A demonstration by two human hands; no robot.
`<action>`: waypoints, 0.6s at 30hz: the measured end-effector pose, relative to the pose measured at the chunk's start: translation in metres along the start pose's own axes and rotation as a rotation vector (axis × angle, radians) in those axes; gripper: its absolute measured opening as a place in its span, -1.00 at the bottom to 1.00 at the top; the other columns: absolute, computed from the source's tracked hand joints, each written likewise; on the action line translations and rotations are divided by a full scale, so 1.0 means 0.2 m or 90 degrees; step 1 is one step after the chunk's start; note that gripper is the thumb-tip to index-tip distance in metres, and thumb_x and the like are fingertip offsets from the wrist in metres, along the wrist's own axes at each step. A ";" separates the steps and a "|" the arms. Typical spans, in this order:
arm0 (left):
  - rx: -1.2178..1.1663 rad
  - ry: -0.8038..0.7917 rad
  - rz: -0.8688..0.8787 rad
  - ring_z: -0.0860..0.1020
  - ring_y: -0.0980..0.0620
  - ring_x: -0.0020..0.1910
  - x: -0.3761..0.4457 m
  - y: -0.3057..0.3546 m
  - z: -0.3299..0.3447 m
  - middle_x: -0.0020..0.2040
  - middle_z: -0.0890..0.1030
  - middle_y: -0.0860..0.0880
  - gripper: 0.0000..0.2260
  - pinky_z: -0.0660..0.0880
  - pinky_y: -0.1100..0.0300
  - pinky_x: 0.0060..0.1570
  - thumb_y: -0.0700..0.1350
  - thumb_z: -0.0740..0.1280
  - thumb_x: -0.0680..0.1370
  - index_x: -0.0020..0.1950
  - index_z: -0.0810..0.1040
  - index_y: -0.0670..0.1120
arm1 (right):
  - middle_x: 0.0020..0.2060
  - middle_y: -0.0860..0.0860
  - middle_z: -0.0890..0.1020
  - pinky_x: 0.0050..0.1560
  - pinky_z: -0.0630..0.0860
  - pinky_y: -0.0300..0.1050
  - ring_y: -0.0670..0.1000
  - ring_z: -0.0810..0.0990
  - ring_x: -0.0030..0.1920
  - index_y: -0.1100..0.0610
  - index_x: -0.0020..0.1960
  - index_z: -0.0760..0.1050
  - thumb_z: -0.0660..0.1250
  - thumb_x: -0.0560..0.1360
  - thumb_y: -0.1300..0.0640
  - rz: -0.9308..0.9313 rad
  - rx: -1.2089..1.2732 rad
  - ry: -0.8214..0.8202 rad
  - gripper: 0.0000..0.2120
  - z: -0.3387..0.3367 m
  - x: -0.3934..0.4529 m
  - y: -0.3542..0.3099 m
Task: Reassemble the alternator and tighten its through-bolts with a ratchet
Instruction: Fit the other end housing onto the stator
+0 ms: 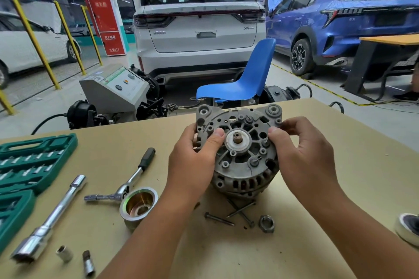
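Each hand, left (195,154) and right (301,149), grips the alternator (240,149); through-bolts (229,216) and ratchet (133,179) lie nearby.

Alternator held over the table, bolts and ratchet lying loose.

The alternator (238,152) is grey cast metal, dirty, its vented rear housing face tilted up toward the camera, with a white hub and short shaft stub at the centre and two mounting ears at the top edge. The left hand (195,156) grips its left side, thumb on the face beside the hub; the right hand (301,149) pinches its right edge. Three dark through-bolts (235,213) lie on the table just below it, two crossed, one apart to the left. The ratchet (133,179) lies left of it, black handle pointing away, an extension on its head.
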State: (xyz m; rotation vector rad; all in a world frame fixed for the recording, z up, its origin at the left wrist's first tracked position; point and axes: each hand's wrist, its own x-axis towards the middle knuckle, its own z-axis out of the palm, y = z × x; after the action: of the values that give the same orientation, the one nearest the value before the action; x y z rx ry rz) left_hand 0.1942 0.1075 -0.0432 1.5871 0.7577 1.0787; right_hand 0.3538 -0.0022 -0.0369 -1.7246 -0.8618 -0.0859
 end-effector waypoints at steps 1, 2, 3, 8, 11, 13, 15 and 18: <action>0.002 -0.010 -0.005 0.72 0.02 0.05 0.01 0.00 -0.01 0.04 0.74 0.12 -0.65 0.64 -0.13 0.09 0.33 0.39 0.44 0.15 0.62 0.25 | 0.01 -0.14 0.62 0.06 0.55 0.08 -0.04 0.58 0.05 -0.11 0.04 0.52 0.17 0.40 -0.40 0.003 -0.011 -0.003 -0.56 -0.01 0.01 0.00; 0.001 -0.022 -0.014 0.72 0.04 0.06 0.01 0.00 -0.01 0.06 0.74 0.13 -0.66 0.64 -0.11 0.10 0.32 0.39 0.45 0.18 0.62 0.27 | 0.00 -0.14 0.62 0.06 0.56 0.10 -0.03 0.59 0.04 -0.13 0.04 0.51 0.17 0.39 -0.43 0.016 -0.012 -0.017 -0.54 -0.02 0.02 0.00; -0.003 -0.034 -0.028 0.71 0.05 0.07 0.02 0.01 -0.02 0.08 0.74 0.14 -0.66 0.64 -0.10 0.11 0.31 0.39 0.46 0.20 0.62 0.27 | -0.02 -0.14 0.63 0.04 0.58 0.12 -0.03 0.60 0.01 -0.15 0.05 0.50 0.16 0.37 -0.48 0.044 -0.003 -0.046 -0.52 -0.03 0.03 0.00; -0.105 -0.053 -0.184 0.74 -0.04 0.03 0.01 0.03 -0.03 0.06 0.76 0.02 -0.56 0.67 -0.03 0.03 0.26 0.53 0.42 0.20 0.63 0.09 | -0.07 0.00 0.66 -0.12 0.67 0.12 0.10 0.70 -0.15 -0.18 0.03 0.50 0.15 0.17 -0.68 0.259 0.073 -0.264 -0.29 -0.06 0.08 -0.02; -0.142 -0.024 -0.247 0.75 0.01 -0.17 0.00 0.07 -0.04 -0.08 0.77 -0.02 -0.37 0.61 0.19 -0.39 0.29 0.52 0.27 0.20 0.56 -0.05 | -0.10 0.15 0.70 -0.15 0.69 0.11 0.17 0.73 -0.23 -0.06 0.13 0.55 0.23 0.11 -0.68 0.329 0.166 -0.335 -0.13 -0.04 0.08 -0.01; -0.134 -0.019 -0.259 0.74 0.06 -0.26 0.00 0.09 -0.04 -0.15 0.76 0.01 -0.36 0.56 0.25 -0.46 0.30 0.51 0.27 0.19 0.55 -0.07 | -0.13 0.16 0.70 -0.17 0.67 0.08 0.15 0.72 -0.26 -0.02 0.16 0.56 0.25 0.12 -0.65 0.314 0.190 -0.336 -0.12 -0.03 0.08 0.00; -0.103 -0.033 -0.249 0.73 0.09 -0.27 -0.01 0.10 -0.04 -0.14 0.76 0.03 -0.43 0.53 0.30 -0.48 0.32 0.48 0.36 0.18 0.57 -0.04 | -0.17 0.15 0.71 -0.13 0.66 0.07 0.13 0.72 -0.25 -0.02 0.14 0.58 0.26 0.14 -0.62 0.301 0.193 -0.339 -0.16 -0.03 0.09 0.02; -0.069 -0.034 -0.215 0.73 0.11 -0.25 -0.02 0.10 -0.04 -0.07 0.76 0.01 -0.39 0.53 0.33 -0.46 0.35 0.50 0.30 0.19 0.57 0.01 | -0.28 0.06 0.73 -0.02 0.64 0.09 0.05 0.73 -0.26 -0.03 0.14 0.59 0.27 0.17 -0.54 0.300 0.200 -0.356 -0.24 -0.04 0.11 0.05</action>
State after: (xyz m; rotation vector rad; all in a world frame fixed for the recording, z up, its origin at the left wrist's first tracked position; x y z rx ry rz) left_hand 0.1850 0.1019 -0.0254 1.3334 0.8788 0.8142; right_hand 0.3793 0.0006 -0.0324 -1.6229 -0.7842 0.8373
